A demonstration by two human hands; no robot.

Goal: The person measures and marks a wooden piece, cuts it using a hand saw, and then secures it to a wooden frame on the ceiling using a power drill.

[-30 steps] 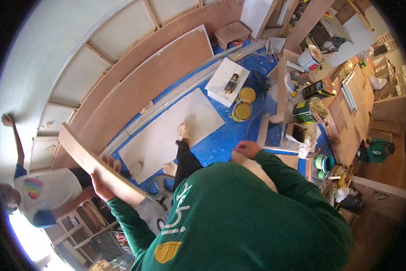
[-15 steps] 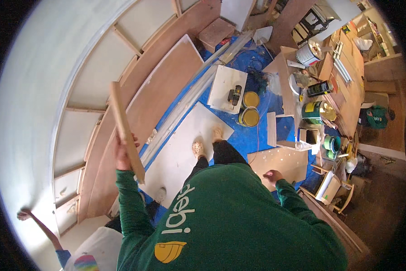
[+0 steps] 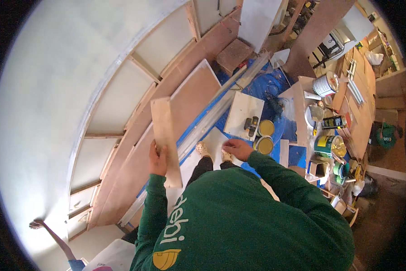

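In my left hand point(image 3: 157, 159) is a short, pale wooden board point(image 3: 166, 131), held upright by its lower half with the fingers wrapped at its edge. My right hand point(image 3: 238, 149) is out in front of my body, above my shoes point(image 3: 204, 149). Its fingers are drawn together at the tips, and whatever they pinch, if anything, is too small to make out. Behind the board stands a framed wall with a brown lower panel point(image 3: 142, 131). A loose brown panel with a white edge point(image 3: 198, 83) leans there.
A cordless drill point(image 3: 251, 126) lies on a white board point(image 3: 239, 113) beside two round tins point(image 3: 263, 144). Blue sheeting point(image 3: 268, 86) covers part of the floor. Paint cans point(image 3: 325, 84) and tools crowd the right. At lower left, another person's arm point(image 3: 56, 237) reaches to the wall.
The wooden board has turned its broad face toward me and come inward with my left hand. My right hand has moved forward and left, over my feet. The view has shifted left.
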